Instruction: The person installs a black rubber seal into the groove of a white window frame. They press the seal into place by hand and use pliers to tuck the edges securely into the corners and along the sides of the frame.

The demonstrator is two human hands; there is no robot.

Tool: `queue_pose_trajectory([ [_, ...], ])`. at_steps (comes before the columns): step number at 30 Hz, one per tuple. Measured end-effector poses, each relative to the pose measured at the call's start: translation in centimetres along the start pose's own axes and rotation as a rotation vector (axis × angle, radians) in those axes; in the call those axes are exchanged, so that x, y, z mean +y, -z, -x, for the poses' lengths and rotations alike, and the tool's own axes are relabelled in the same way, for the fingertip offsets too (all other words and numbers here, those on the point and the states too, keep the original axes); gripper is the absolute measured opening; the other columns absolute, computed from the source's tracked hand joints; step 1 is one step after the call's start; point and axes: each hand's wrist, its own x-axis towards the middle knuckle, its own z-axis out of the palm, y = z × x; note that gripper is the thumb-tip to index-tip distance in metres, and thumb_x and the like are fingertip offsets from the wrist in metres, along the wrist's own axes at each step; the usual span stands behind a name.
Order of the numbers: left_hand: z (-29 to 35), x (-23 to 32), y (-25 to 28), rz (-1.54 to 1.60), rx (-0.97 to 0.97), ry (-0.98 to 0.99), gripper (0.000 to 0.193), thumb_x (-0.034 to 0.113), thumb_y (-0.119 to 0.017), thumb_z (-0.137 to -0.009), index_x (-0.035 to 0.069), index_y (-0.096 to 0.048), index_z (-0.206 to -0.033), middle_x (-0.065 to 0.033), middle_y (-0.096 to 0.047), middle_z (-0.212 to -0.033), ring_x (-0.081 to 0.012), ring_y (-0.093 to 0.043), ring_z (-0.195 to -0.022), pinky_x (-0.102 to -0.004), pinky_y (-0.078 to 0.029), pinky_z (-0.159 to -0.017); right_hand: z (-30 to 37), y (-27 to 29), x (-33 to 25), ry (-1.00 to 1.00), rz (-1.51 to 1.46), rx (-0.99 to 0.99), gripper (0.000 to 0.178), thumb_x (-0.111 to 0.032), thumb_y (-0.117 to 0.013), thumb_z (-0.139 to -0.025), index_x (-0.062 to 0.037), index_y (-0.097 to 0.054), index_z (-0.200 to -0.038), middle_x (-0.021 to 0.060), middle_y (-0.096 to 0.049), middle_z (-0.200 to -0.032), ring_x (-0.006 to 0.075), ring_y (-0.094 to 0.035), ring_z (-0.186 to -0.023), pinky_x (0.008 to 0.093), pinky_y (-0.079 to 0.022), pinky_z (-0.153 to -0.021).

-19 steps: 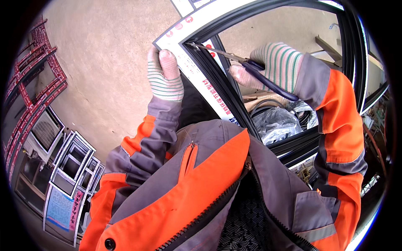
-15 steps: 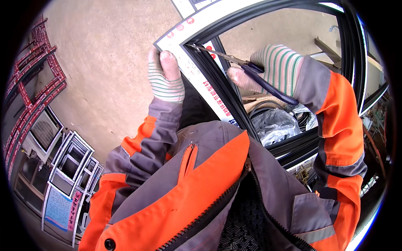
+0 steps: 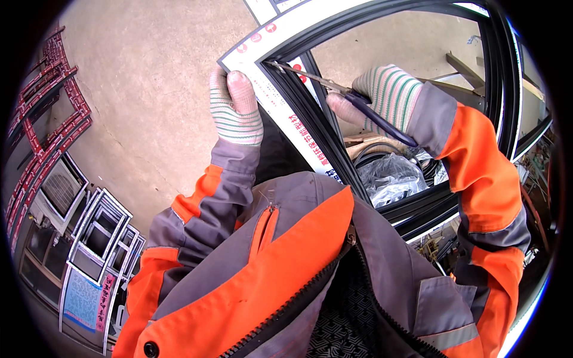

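Observation:
A window frame [image 3: 286,110] with black rubber seals and white, red-printed film on its face stands tilted before me. My left hand [image 3: 236,113], in a striped knit glove, is closed on the frame's outer edge near the left corner, thumb on the near side. In a matching glove, my right hand [image 3: 391,95] is closed round the dark blue handles of a pair of scissors [image 3: 379,118]. Their long blades reach left across the frame's inner edge, tips at the black seal in the corner. My fingers hide part of the handles.
Through the frame opening I see a clear plastic bag [image 3: 391,179], black coiled cable and wooden pieces [image 3: 468,71] on the floor. Red-wrapped frames [image 3: 57,131] and smaller white-edged frames [image 3: 101,232] lean at the left. Assorted clutter lies at the right.
My right hand and the scissor handles have shifted slightly left, while the blade tips stay in the frame corner. The left hand keeps its hold.

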Motion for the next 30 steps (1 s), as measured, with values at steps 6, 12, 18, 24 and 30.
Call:
queue_pose_trajectory([
  [6,0.2,0.1,0.0,0.014,0.039,0.023,0.062,0.044,-0.055,-0.102,-0.005,-0.045,-0.137,-0.0130,-0.059,-0.123,-0.0171,-0.057,-0.111,-0.0313,-0.047,-0.097,-1.2,-0.9,-0.2,0.048,0.038,0.014,0.035,-0.039,-0.066,-0.093,-0.0041,-0.071,-0.088,0.0152,-0.066,-0.067,0.0309,-0.066,-0.062,0.0389,-0.053,-0.058],
  [12,0.1,-0.1,0.1,0.017,0.021,0.021,0.064,0.045,-0.056,-0.101,-0.005,-0.044,-0.138,-0.0130,-0.059,-0.123,-0.0169,-0.057,-0.112,-0.0315,-0.047,-0.097,-1.8,-1.5,0.0,0.064,0.096,0.069,0.035,-0.038,-0.065,-0.093,-0.0048,-0.071,-0.088,0.0159,-0.066,-0.067,0.0332,-0.066,-0.062,0.0400,-0.053,-0.058],
  [18,0.0,0.6,-0.2,0.065,0.005,0.016,0.060,0.044,-0.057,-0.101,-0.004,-0.046,-0.135,-0.0118,-0.060,-0.120,-0.0158,-0.058,-0.108,-0.0302,-0.049,-0.095,-2.3,-2.3,1.1,0.092,0.165,0.135,0.034,-0.038,-0.065,-0.093,-0.0054,-0.070,-0.087,0.0166,-0.066,-0.067,0.0354,-0.066,-0.062,0.0410,-0.053,-0.058],
  [24,-0.2,0.9,0.0,0.021,0.000,0.023,0.054,0.041,-0.055,-0.103,-0.004,-0.049,-0.133,-0.0105,-0.063,-0.117,-0.0147,-0.060,-0.104,-0.0289,-0.050,-0.092,-3.6,-3.8,2.7,0.112,0.306,0.238,0.033,-0.038,-0.064,-0.093,-0.0069,-0.070,-0.088,0.0162,-0.067,-0.067,0.0363,-0.067,-0.063,0.0425,-0.053,-0.058],
  [30,-0.9,-0.2,0.8,0.029,-0.036,0.013,0.051,0.037,-0.055,-0.103,-0.003,-0.050,-0.134,-0.0102,-0.063,-0.119,-0.0153,-0.060,-0.107,-0.0299,-0.050,-0.094,-4.5,-3.7,2.9,0.059,0.346,0.205,0.046,-0.049,-0.053,-0.096,-0.0074,-0.074,-0.096,0.0179,-0.071,-0.077,0.0386,-0.070,-0.075,0.0454,-0.056,-0.070],
])
